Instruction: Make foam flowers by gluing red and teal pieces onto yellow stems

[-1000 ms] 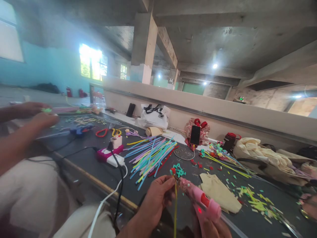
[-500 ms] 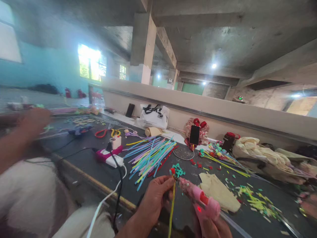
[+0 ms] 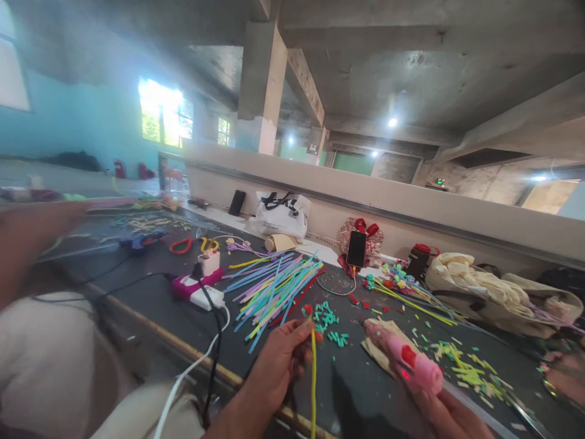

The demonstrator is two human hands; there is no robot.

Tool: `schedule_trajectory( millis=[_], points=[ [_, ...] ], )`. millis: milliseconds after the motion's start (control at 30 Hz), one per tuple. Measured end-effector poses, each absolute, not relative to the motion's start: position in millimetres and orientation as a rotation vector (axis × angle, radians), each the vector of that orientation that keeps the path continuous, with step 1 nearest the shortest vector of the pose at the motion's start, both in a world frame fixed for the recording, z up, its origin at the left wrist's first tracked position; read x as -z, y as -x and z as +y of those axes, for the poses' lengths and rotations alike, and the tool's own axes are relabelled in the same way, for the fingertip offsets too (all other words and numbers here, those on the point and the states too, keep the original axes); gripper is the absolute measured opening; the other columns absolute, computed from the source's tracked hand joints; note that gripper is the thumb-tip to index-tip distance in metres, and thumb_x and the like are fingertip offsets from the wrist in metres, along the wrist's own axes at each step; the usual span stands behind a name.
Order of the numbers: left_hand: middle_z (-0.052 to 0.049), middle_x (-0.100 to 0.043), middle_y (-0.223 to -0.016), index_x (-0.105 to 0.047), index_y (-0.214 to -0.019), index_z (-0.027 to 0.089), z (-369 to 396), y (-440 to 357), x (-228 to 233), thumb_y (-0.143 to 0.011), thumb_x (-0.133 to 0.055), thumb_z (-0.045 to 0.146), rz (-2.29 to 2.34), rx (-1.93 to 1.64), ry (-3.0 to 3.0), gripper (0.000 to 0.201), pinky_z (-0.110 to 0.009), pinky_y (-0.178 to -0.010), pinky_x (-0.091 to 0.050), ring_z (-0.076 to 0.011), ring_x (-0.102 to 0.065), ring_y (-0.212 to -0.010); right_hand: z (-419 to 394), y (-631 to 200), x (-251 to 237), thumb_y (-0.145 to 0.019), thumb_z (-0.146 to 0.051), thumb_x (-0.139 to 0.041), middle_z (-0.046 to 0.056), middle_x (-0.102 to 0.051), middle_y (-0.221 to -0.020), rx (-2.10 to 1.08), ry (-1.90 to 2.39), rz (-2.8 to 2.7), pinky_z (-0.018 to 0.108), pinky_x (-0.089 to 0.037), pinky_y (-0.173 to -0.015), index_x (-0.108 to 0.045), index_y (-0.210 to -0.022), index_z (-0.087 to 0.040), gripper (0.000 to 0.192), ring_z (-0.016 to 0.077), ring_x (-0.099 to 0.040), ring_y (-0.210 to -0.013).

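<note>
My left hand [image 3: 278, 366] pinches a thin yellow stick [image 3: 313, 384]; at 3 o'clock, my right hand [image 3: 445, 414] grips a pink glue gun [image 3: 409, 360].

Pink glue gun [image 3: 414, 364], yellow stick [image 3: 313, 378], red bead [image 3: 307, 310].

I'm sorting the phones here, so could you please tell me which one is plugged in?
The phone leaning against the red bag has a cable at its base; the dark phone farther left shows none.

One pink glue gun [image 3: 414, 364], two phones [image 3: 356, 249] [image 3: 236, 202], one power strip [image 3: 196, 290], one white bag [image 3: 282, 214].
</note>
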State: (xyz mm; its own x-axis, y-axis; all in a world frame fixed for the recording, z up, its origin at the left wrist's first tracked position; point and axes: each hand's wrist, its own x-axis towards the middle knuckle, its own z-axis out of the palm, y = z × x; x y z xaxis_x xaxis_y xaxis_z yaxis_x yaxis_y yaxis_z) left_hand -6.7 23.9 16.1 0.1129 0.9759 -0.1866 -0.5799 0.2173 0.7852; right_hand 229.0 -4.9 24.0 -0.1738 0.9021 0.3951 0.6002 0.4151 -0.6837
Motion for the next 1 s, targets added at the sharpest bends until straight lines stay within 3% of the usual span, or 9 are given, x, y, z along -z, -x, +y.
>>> schedule_trajectory(
  millis=[133, 167, 300, 433, 633, 833, 1000],
  points=[
    [0.003, -0.062, -0.052, -0.053, -0.069, 0.016, 23.4, 16.4, -23.0, -0.063, -0.065, 0.028, 0.792, -1.302, -0.605, 0.018, -0.010, -0.024, -0.025, -0.0026, -0.045, -0.030, 21.4, -274.7, -29.8, -0.071, -0.047, -0.048, 0.002, -0.061, -0.060, -0.335, 1.456, -1.973, 0.025, -0.042, -0.049, -0.061, -0.084, -0.024, 0.030, 0.0187, -0.056, -0.055],
    [0.003, -0.062, -0.052, -0.054, -0.069, 0.016, 23.1, 18.7, -24.3, -0.063, -0.065, 0.026, 0.783, -1.305, -0.612, 0.017, -0.009, -0.026, -0.027, -0.0026, -0.046, -0.032, 28.7, -284.3, -27.2, -0.071, -0.047, -0.050, 0.002, -0.064, -0.066, -0.221, 1.538, -2.083, 0.025, -0.042, -0.050, -0.061, -0.086, -0.024, 0.030, 0.0189, -0.058, -0.057],
    [0.001, -0.063, -0.058, -0.058, -0.074, 0.013, 21.8, 25.5, -26.3, -0.062, -0.066, 0.016, 0.800, -1.283, -0.634, 0.016, -0.009, -0.034, -0.037, -0.0031, -0.052, -0.041, 50.6, -303.3, -7.1, -0.075, -0.045, -0.044, 0.008, -0.062, -0.090, 0.176, 1.713, -2.302, 0.030, -0.044, -0.061, -0.058, -0.092, -0.022, 0.031, 0.0226, -0.060, -0.075],
    [0.001, -0.062, -0.059, -0.058, -0.069, 0.013, 21.9, 27.9, -23.9, -0.062, -0.066, 0.013, 0.811, -1.287, -0.653, 0.011, -0.009, -0.034, -0.037, -0.0027, -0.050, -0.042, 52.2, -299.6, 0.7, -0.078, -0.041, -0.040, 0.007, -0.061, -0.090, 0.254, 1.750, -2.409, 0.028, -0.044, -0.059, -0.055, -0.101, -0.023, 0.033, 0.0203, -0.061, -0.075],
    [0.003, -0.057, -0.054, -0.055, -0.061, 0.013, 22.9, 25.7, -21.6, -0.063, -0.066, 0.021, 0.761, -1.259, -0.723, 0.014, -0.010, -0.029, -0.029, 0.0002, -0.040, -0.034, 40.2, -280.5, -30.4, -0.079, -0.040, -0.040, 0.005, -0.060, -0.088, 0.588, 1.773, -2.419, 0.025, -0.039, -0.048, -0.059, -0.092, -0.027, 0.027, 0.0195, -0.060, -0.068],
    [0.005, -0.051, -0.048, -0.055, -0.057, 0.012, 22.4, 17.5, -20.8, -0.067, -0.062, 0.024, 0.768, -1.224, -0.817, 0.017, -0.011, -0.029, -0.025, 0.0011, -0.034, -0.032, 66.5, -222.2, -50.0, -0.082, -0.024, -0.038, 0.001, -0.063, -0.077, 0.206, 1.428, -2.658, 0.022, -0.038, -0.061, -0.062, -0.077, -0.023, 0.025, 0.0146, -0.058, -0.071],
    [0.005, -0.049, -0.048, -0.054, -0.058, 0.013, 20.6, 16.6, -17.5, -0.067, -0.062, 0.027, 0.785, -1.185, -0.815, 0.019, -0.011, -0.031, -0.023, 0.0011, -0.032, -0.032, 98.9, -192.8, -39.3, -0.075, -0.015, -0.045, 0.001, -0.065, -0.083, 0.129, 1.373, -2.752, 0.021, -0.037, -0.065, -0.065, -0.084, -0.023, 0.023, 0.0139, -0.058, -0.075]
  ],
)
